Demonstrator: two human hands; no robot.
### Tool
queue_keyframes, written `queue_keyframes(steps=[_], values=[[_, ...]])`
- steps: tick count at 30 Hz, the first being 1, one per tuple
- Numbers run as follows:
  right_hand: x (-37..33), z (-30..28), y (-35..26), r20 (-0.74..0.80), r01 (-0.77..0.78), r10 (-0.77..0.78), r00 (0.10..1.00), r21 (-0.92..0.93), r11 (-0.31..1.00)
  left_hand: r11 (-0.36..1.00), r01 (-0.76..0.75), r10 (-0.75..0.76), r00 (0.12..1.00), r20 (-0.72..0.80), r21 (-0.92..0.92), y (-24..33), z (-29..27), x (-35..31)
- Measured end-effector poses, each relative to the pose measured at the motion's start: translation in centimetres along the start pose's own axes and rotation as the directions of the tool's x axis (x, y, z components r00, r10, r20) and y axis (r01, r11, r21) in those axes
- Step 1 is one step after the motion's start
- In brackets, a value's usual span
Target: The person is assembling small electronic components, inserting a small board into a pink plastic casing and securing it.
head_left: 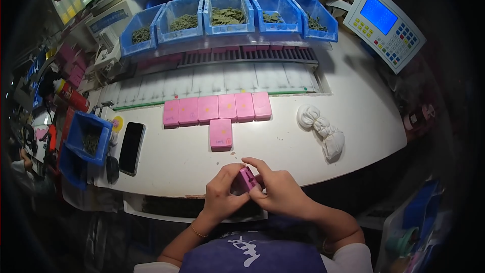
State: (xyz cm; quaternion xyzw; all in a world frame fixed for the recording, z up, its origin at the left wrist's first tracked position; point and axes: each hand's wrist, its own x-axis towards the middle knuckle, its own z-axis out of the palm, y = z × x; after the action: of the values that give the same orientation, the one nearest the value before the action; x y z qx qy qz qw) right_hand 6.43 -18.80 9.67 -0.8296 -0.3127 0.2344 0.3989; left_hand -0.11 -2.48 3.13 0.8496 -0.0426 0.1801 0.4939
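Note:
Over the near edge of the table, a pink rubber mould is held upright between both hands, with a dark gap along its side. My left hand grips it from the left, its fingers curled round the far side. From the right, my right hand closes on it with the thumb low and the index finger reaching over the top. Just beyond them lies a single pink mould, touching a row of several more pink moulds. Small crumbs lie between that single mould and my hands.
A knotted white cloth bag lies to the right, a black phone to the left. Blue bins with green pieces stand at the back. A keypad panel rises at the far right; another blue bin hangs at the left edge.

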Motion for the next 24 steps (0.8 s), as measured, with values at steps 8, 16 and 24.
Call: queue_keyframes(steps=[8, 16, 24], values=[[0.2, -0.2, -0.2, -0.004, 0.029, -0.029, 1.0, -0.022, 0.999, 0.999, 0.008, -0.009, 1.0, -0.024, -0.031, -0.6, -0.2, -0.1], [2.7, 0.6, 2.2, -0.062, 0.17, -0.164, 0.985, 0.117, 0.978, 0.997, 0.028, -0.025, 0.999, 0.036, -0.068, -0.6, -0.5, 0.2], [1.9, -0.9, 0.8, 0.078, -0.023, -0.002, 0.997, 0.318, 0.948, 0.997, 0.048, -0.047, 0.999, 0.021, -0.059, -0.9, -0.6, -0.5]])
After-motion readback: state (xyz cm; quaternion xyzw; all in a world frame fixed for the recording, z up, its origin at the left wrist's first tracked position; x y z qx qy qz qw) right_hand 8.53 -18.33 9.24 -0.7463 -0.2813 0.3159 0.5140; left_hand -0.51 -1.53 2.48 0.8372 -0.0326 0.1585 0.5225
